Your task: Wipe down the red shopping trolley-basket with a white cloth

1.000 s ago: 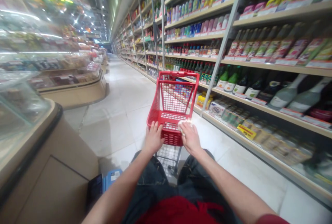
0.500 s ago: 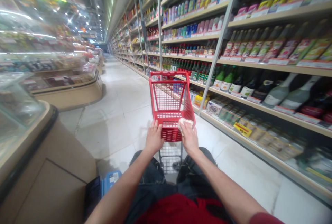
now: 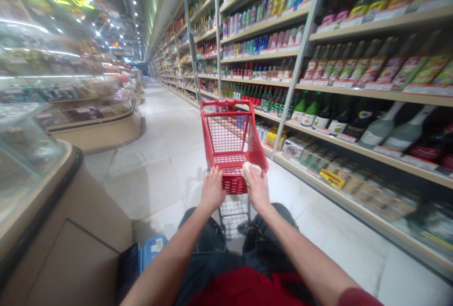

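Note:
A red plastic shopping cart (image 3: 231,143) with a grid basket stands right in front of my knees. My left hand (image 3: 213,189) grips the near left corner of its basket, the fingers lying over the rim. At the near right corner, my right hand (image 3: 257,187) holds a crumpled white cloth (image 3: 250,168) against the red rim. The cloth is partly covered by my fingers, and so is the rim under both hands. Below the basket, a grey metal lower frame (image 3: 233,216) shows between my legs.
Tall shelves of bottles and cans (image 3: 354,122) line the right side, close to the cart. On the left stand a rounded display counter (image 3: 71,192) and further cases of packed goods (image 3: 95,129). A blue box (image 3: 154,245) and a dark flat object (image 3: 127,266) are by the counter's foot.
The far end of the cart has shifted slightly left. My left hand has moved a little right, while my right hand and the cloth have slid slightly left along the rim.

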A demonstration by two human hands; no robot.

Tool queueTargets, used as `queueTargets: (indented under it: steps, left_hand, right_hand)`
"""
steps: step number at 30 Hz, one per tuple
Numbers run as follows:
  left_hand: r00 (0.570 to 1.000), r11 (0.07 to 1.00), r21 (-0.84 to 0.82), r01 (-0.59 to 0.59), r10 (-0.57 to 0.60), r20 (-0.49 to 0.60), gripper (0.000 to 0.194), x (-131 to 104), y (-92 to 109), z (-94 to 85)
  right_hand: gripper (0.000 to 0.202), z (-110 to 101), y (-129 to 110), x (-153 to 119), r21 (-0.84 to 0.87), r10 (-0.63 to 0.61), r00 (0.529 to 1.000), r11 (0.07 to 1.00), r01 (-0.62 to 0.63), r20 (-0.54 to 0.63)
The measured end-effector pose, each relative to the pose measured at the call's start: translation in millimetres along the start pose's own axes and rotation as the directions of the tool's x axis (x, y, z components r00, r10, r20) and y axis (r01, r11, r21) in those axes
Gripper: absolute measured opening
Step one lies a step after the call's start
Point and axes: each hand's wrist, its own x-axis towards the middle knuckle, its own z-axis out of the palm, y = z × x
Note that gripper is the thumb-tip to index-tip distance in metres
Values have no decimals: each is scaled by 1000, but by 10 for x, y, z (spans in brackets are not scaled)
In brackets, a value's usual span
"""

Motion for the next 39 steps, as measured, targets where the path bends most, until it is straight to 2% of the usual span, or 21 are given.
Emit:
queueTargets:
  steps: [3,6,8,11,13,17,19,22,25,28,31,35,39]
  left_hand:
    - [1000,999,-46,-4,3,-31,69,-9,-34,26]
    - [1000,999,-36,6,-7,-30,69,-24,-50,9]
    - [1000,1000,-25,12,-12,-16,69,-32,-43,-20]
    - [1000,1000,-18,19,-19,-6,69,-37,-22,-59]
    - [1000,1000,-13,23,-23,-6,69,-41,-8,-70]
    - [1000,1000,13,27,-27,0,67,-57,-3,-70]
    - [1000,999,36,22,-22,4,67,-67,-11,-73]
    - [1000,999,47,24,-24,10,66,-75,-13,-84]
    - [998,998,19,68,-68,17,67,-76,6,-98]
    - [994,995,-16,101,-100,32,67,-88,29,-108]
    - [995,996,-4,85,-85,43,65,-111,51,-111]
    - [998,996,80,47,-49,27,61,-130,128,-111]
    - [998,995,99,7,-13,60,60,-131,200,-114]
  right_hand:
    - [48,117,-319,10,37,-134,991,990,133,20]
    - [47,112,-376,18,50,-182,982,982,180,50]
    - [49,22,-218,24,29,-104,992,994,103,67]
    - [52,-137,53,40,-31,97,993,995,-95,70]
    - [52,-175,80,40,-46,127,989,991,-123,79]
    - [52,-65,-272,7,60,-60,991,997,54,116]
    - [52,-16,-460,13,166,-102,991,982,86,88]
    - [49,-58,-520,96,379,15,1000,925,-13,-3]
    - [43,-186,-328,239,492,222,975,852,-179,-30]
    - [42,-262,-91,348,362,286,957,897,-253,-40]
    - [47,-222,-5,351,169,209,978,965,-202,-20]
    - [45,-102,-160,216,35,11,997,999,-13,79]
    - [40,-81,-262,112,7,-73,991,997,72,109]
